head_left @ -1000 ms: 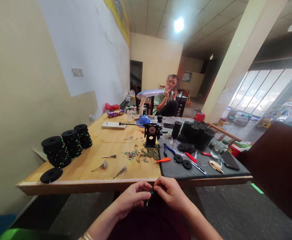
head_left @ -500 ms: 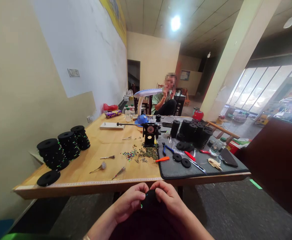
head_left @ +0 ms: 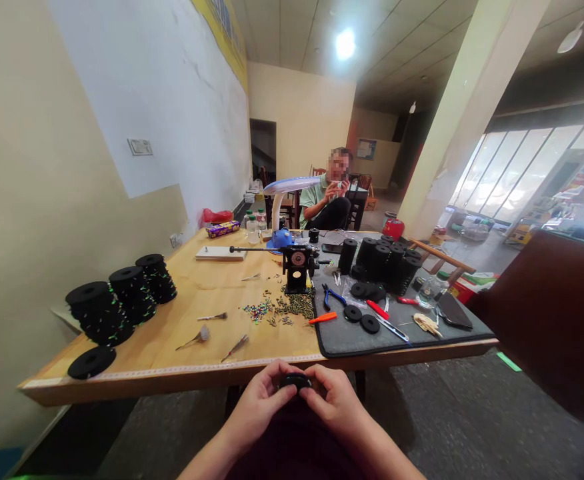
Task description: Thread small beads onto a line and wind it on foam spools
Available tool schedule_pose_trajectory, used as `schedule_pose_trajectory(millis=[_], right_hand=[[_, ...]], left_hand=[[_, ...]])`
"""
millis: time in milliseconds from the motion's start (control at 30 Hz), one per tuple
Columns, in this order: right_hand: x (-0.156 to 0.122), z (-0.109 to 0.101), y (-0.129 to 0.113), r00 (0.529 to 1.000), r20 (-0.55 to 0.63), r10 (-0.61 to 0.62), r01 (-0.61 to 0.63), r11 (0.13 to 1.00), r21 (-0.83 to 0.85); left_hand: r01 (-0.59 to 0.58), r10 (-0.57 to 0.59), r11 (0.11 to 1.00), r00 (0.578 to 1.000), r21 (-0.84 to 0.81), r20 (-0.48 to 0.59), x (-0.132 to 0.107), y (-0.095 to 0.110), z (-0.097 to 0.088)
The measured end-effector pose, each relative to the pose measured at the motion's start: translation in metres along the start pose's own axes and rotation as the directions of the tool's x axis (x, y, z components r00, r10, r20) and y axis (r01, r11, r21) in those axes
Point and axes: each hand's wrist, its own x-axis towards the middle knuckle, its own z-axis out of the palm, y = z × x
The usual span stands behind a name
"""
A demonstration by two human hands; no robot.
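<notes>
Both my hands come together just below the table's front edge, around a small black foam spool (head_left: 296,381). My left hand (head_left: 266,395) grips its left side, thumb on the near face and fingers behind. My right hand (head_left: 329,395) pinches the opposite side in the same way. The spool is tilted so its rim faces me; a small light spot shows at its right end. Beyond my hands, loose small beads or swivels (head_left: 297,305) lie heaped before a black hand-cranked winder (head_left: 297,270).
Stacked black spools (head_left: 99,313) with green bits stand at left, more spools (head_left: 382,263) at right on a grey mat (head_left: 332,343). Pliers (head_left: 333,298), an orange-handled tool (head_left: 323,318) and tweezers (head_left: 395,330) lie there. A lamp (head_left: 282,238) stands behind; a person (head_left: 317,200) sits beyond.
My hands have turned the spool from its flat face showing to its rim showing. The green bit by my left fingers is out of sight. The seated person's hands have lowered slightly.
</notes>
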Motion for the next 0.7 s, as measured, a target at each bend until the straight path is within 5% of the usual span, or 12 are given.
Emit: schedule_pose_trajectory(millis=[200,400,600,700], right_hand=[[-0.002,0.011,0.000,0.999,-0.054,-0.001,0.004,0.999,0.050],[-0.001,0.016,0.001,0.994,-0.112,-0.007,0.018,0.995,0.096],[-0.003,0.012,0.002,0.998,-0.058,-0.032,0.019,0.979,-0.203],[-0.003,0.012,0.000,0.999,-0.046,-0.020,0.010,0.979,-0.204]], left_hand=[[-0.033,0.027,0.999,0.989,-0.039,-0.143,0.001,-0.016,-0.002],[0.037,-0.053,0.976,0.996,-0.215,-0.071,-0.001,-0.016,0.004],[0.036,-0.016,0.992,0.987,0.122,-0.157,0.007,-0.011,0.001],[0.093,-0.081,0.994,0.983,0.064,-0.165,0.010,-0.013,0.001]])
